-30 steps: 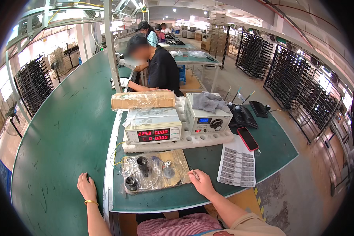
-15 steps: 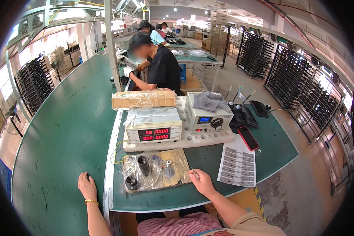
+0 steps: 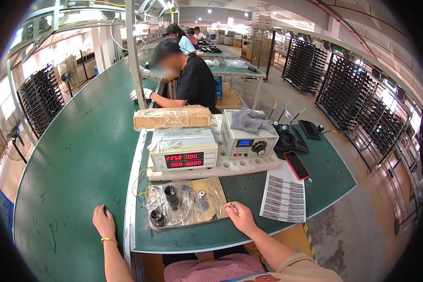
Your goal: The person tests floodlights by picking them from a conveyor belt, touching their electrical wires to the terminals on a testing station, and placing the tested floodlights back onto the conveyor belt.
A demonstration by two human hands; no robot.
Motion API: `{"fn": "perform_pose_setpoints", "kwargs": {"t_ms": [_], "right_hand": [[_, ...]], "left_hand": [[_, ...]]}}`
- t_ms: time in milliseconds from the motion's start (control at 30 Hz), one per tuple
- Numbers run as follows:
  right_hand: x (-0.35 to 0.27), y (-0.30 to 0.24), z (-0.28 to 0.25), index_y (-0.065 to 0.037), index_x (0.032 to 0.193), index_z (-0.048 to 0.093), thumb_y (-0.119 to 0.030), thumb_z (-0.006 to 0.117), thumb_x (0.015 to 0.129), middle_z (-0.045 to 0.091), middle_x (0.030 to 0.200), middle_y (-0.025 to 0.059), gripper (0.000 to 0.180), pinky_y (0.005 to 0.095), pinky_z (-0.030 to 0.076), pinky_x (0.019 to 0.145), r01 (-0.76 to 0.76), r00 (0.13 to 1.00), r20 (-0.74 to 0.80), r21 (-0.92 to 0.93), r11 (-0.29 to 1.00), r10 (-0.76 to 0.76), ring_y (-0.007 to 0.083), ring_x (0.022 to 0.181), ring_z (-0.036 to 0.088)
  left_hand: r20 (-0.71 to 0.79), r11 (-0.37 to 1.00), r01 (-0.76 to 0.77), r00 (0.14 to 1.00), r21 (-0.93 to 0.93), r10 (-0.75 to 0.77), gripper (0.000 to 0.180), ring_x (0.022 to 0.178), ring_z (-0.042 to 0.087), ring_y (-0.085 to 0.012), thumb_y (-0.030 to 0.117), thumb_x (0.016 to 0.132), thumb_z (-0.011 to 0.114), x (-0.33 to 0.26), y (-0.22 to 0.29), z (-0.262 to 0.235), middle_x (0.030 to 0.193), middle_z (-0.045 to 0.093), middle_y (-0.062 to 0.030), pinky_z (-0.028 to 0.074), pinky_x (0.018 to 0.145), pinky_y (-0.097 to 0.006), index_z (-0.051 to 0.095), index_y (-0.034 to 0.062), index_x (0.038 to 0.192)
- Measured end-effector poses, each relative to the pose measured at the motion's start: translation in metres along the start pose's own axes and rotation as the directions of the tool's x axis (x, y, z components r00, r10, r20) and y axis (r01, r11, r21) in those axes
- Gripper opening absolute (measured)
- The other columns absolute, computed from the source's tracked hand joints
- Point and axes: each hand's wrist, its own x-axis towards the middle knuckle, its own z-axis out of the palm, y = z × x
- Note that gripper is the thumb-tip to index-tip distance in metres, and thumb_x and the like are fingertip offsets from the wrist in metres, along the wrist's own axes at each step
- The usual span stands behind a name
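Note:
My left hand (image 3: 104, 221) rests on the green belt-like surface (image 3: 75, 178) to the left, its fingers loosely spread and nothing in them. At the right edge of a wrapped board (image 3: 214, 190), my right hand (image 3: 241, 218) closes on a thin greyish stick-like object (image 3: 233, 207), too small to name. The board lies under clear plastic and carries two black round sockets, a taller one (image 3: 172, 196) and a shorter one (image 3: 157, 217). Beside them stands a small metal-topped fitting (image 3: 201, 202).
Behind the board, a power meter (image 3: 185, 157) with red digits and a dial-knob supply box (image 3: 249, 138) sit on white foam (image 3: 225, 166). A carton (image 3: 172, 118), grey cloth (image 3: 252, 121), printed sheet (image 3: 283, 197) and red-edged phone (image 3: 296, 165) lie around. A co-worker (image 3: 195, 82) sits beyond.
The meter's red readings have changed, with the upper left figure now longer. The co-worker's gloved hand has moved down and left onto the green surface. Both my hands stay put.

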Motion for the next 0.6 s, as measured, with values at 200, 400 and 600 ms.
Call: {"fn": "perform_pose_setpoints", "kwargs": {"t_ms": [200, 400, 600], "right_hand": [[0.0000, -0.0004, 0.0002, 0.000, 0.097, 0.062, -0.015, 0.057, 0.088, 0.063, 0.088, 0.0154, 0.018, 0.0336, 0.048, 0.071, 0.011, 1.000, -0.004, -0.010, 1.000, -0.011, 0.0293, 0.079, 0.062], [0.0001, -0.0007, 0.0006, 0.000, 0.097, 0.062, -0.015, 0.057, 0.088, 0.064, 0.088, 0.0154, 0.018, 0.0333, 0.048, 0.072, 0.015, 1.000, -0.011, -0.004, 1.000, -0.016, 0.0296, 0.080, 0.063], [-0.0001, -0.0025, 0.0002, 0.000, 0.097, 0.062, -0.015, 0.057, 0.088, 0.064, 0.088, 0.0155, 0.018, 0.0333, 0.049, 0.072, 0.005, 1.000, -0.006, -0.023, 1.000, -0.005, 0.0291, 0.080, 0.063]], "left_hand": [[-0.005, 1.000, -0.003, 1.000, -0.006, 0.003, 0.028, 0.119, 0.048, -0.0286, 0.013, 0.086, 0.053, -0.0003, 0.0007, -0.0005, 0.123, 0.055, -0.0136, 0.034, 0.101, -0.040, 0.057, 0.0027, 0.112], [-0.005, 1.000, 0.004, 1.000, 0.007, -0.004, 0.028, 0.119, 0.048, -0.0282, 0.014, 0.086, 0.053, 0.0001, 0.0007, -0.0005, 0.122, 0.055, -0.0133, 0.033, 0.102, -0.040, 0.058, 0.0027, 0.112], [-0.009, 1.000, 0.002, 1.000, 0.005, -0.002, 0.028, 0.118, 0.048, -0.0280, 0.013, 0.086, 0.053, 0.0000, 0.0017, -0.0012, 0.122, 0.056, -0.0129, 0.034, 0.101, -0.040, 0.058, 0.0028, 0.112]]}}
